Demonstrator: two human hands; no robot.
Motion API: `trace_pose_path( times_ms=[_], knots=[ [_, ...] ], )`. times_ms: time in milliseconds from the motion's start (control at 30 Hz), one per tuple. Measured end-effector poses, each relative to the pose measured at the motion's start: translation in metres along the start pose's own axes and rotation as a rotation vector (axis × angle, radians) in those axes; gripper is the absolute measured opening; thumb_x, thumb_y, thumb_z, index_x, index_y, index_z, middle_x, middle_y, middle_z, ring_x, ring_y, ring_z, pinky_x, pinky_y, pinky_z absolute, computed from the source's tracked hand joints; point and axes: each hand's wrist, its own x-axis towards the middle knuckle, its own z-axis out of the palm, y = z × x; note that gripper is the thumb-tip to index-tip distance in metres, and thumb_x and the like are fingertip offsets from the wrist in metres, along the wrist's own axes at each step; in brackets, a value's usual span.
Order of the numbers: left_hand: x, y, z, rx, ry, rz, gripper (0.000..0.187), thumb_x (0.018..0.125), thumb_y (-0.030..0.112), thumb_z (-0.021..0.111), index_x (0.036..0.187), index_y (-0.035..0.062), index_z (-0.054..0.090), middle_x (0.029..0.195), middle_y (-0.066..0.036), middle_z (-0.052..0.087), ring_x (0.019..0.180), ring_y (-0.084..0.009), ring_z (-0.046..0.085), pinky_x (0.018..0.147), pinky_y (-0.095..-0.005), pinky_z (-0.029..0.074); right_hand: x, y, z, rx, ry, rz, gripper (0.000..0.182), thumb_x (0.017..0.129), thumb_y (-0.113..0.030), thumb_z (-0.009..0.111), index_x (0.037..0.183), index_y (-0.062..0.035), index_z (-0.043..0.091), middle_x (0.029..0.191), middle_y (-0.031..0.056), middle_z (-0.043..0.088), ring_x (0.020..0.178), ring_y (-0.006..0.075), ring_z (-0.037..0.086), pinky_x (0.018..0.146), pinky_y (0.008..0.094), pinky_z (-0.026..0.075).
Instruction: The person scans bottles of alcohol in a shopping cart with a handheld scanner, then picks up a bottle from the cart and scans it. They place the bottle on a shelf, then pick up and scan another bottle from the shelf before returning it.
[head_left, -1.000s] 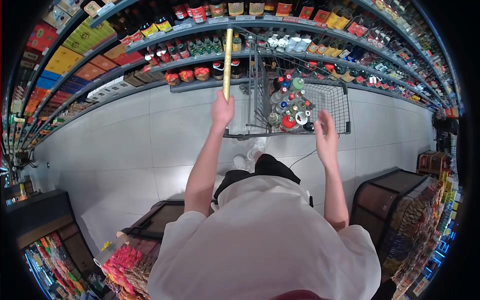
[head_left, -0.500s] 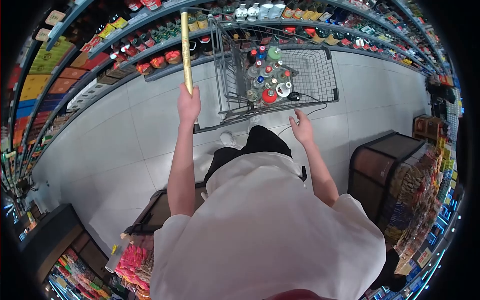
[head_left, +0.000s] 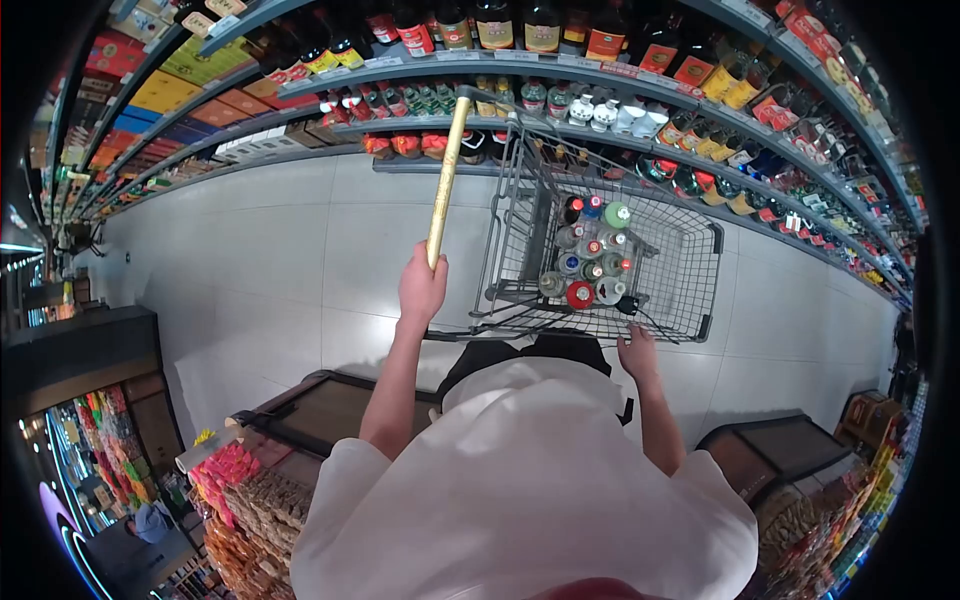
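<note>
My left hand (head_left: 424, 287) is wrapped round the near end of the shopping cart's gold-coloured handle bar (head_left: 447, 180). The wire cart (head_left: 690, 262) stands in front of me, its basket stretching off to the right. Several bottles with red, blue, green and white caps stand grouped upright in the basket (head_left: 590, 255). Close to the basket's near side is my right hand (head_left: 638, 355), its fingers apart and nothing held. A small black object (head_left: 628, 304) with a cable sits at the basket's near edge, just beyond that hand.
Shelves of bottles (head_left: 520, 57) curve across the far side, with boxed goods (head_left: 160, 92) at the left. Behind me on both sides stand dark-framed display bins (head_left: 335, 415) with packaged goods. A person (head_left: 148, 524) is at the lower left. Pale floor tiles (head_left: 260, 250) lie left of the cart.
The view has tilted up, showing more of the shelves. The cart and both hands appear lower and further right in view. My left hand still grips the handle.
</note>
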Motion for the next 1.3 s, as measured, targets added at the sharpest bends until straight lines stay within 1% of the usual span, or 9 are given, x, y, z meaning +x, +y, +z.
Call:
trace_pose_path(
  times_ms=[100,167,267,567,800,967,1067,1167,1300],
  knots=[
    [0.001,0.013,-0.005,0.048,-0.002,-0.049,0.039,0.101,0.028,0.058,0.132,0.0071,0.052,0.095,-0.025,0.070,0.088,-0.0474,0.067,0.076,-0.0558,0.052,0.009,0.002,-0.005,0.065,-0.190,0.112,0.048,0.095,-0.035,0.062,0.134,-0.0081,0.061,0.125,0.0209,0.068,0.119,0.0400,0.061,0.107,0.0487,0.046],
    [0.000,0.012,-0.003,0.097,-0.068,-0.108,0.037,0.101,0.028,0.057,0.131,0.0073,0.053,0.097,-0.025,0.069,0.089,-0.0474,0.067,0.078,-0.0559,0.052,0.019,0.006,-0.006,0.028,-0.268,0.115,0.049,0.094,-0.041,0.062,0.133,-0.0120,0.062,0.116,0.0183,0.073,0.112,0.0390,0.067,0.107,0.0553,0.043],
    [-0.005,0.003,0.005,0.062,-0.029,-0.110,0.037,0.100,0.030,0.057,0.130,0.0081,0.055,0.094,-0.024,0.069,0.086,-0.0466,0.067,0.077,-0.0560,0.051,0.033,0.012,-0.014,-0.045,-0.307,0.048,0.049,0.094,-0.039,0.064,0.132,-0.0083,0.063,0.114,0.0191,0.073,0.109,0.0381,0.069,0.095,0.0499,0.053],
    [0.002,0.021,0.000,0.074,-0.064,-0.184,0.039,0.100,0.030,0.057,0.132,0.0080,0.055,0.086,-0.023,0.069,0.082,-0.0431,0.067,0.075,-0.0529,0.050,0.077,0.013,-0.030,0.176,-0.170,0.121,0.036,0.095,-0.030,0.065,0.123,-0.0076,0.065,0.102,0.0157,0.075,0.097,0.0341,0.072,0.084,0.0464,0.056],
    [0.000,0.028,-0.002,0.106,-0.035,-0.193,0.038,0.100,0.029,0.058,0.131,0.0074,0.056,0.086,-0.023,0.069,0.081,-0.0421,0.068,0.075,-0.0509,0.051,0.106,-0.016,-0.015,0.032,0.110,-0.062,0.040,0.092,-0.023,0.069,0.130,-0.0120,0.060,0.113,0.0152,0.068,0.113,0.0386,0.064,0.093,0.0498,0.054],
    [0.000,0.029,-0.003,0.113,-0.019,-0.214,0.037,0.100,0.029,0.058,0.130,0.0068,0.056,0.087,-0.023,0.069,0.082,-0.0417,0.069,0.076,-0.0505,0.052,0.143,-0.043,-0.001,-0.013,0.063,-0.130,0.036,0.091,-0.024,0.068,0.124,-0.0103,0.062,0.113,0.0141,0.069,0.111,0.0362,0.065,0.092,0.0490,0.054],
    [-0.002,0.028,-0.001,0.083,-0.018,-0.212,0.037,0.100,0.029,0.059,0.129,0.0068,0.056,0.088,-0.023,0.070,0.083,-0.0424,0.068,0.076,-0.0508,0.052,0.158,-0.055,0.007,-0.092,-0.031,-0.281,0.019,0.091,-0.022,0.066,0.103,-0.0075,0.067,0.104,0.0140,0.071,0.101,0.0344,0.069,0.086,0.0469,0.056],
    [0.000,0.026,-0.001,0.092,-0.044,-0.223,0.038,0.099,0.030,0.059,0.130,0.0073,0.056,0.089,-0.023,0.070,0.084,-0.0425,0.069,0.077,-0.0511,0.052,0.149,-0.082,0.012,-0.113,-0.020,-0.466,0.015,0.090,-0.021,0.066,0.095,-0.0066,0.066,0.099,0.0143,0.071,0.096,0.0347,0.070,0.083,0.0471,0.056],
    [-0.001,0.026,-0.001,0.109,-0.021,-0.227,0.039,0.099,0.031,0.059,0.130,0.0075,0.056,0.089,-0.023,0.070,0.084,-0.0426,0.069,0.077,-0.0515,0.052,0.151,-0.089,0.024,-0.153,-0.031,-0.288,0.024,0.087,-0.019,0.068,0.107,-0.0069,0.065,0.107,0.0141,0.069,0.104,0.0341,0.067,0.089,0.0473,0.054]
  ],
)
